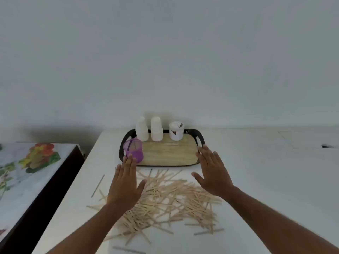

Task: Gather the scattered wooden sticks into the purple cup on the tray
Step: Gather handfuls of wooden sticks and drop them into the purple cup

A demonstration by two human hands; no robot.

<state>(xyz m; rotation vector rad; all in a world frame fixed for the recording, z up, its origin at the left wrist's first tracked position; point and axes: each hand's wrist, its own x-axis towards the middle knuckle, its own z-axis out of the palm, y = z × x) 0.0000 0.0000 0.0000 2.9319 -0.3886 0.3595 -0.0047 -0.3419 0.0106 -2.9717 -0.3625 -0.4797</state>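
A loose heap of thin wooden sticks [170, 200] lies scattered on the white table [256, 180] in front of me. Beyond it sits a tray [165, 154] with a wooden floor and black rim. The translucent purple cup [133, 149] stands upright at the tray's front left corner. My left hand [125, 184] hovers flat, fingers straight, over the heap's left side, fingertips just short of the cup. My right hand [212, 173] is spread open over the heap's right side, fingertips near the tray's right handle. Neither hand holds anything.
Two stacks of white cups [149, 129] and a white lidded container [176, 130] stand along the tray's back edge. A lower table with a floral cloth [27, 165] stands to the left, across a dark gap. A wall rises right behind the tray.
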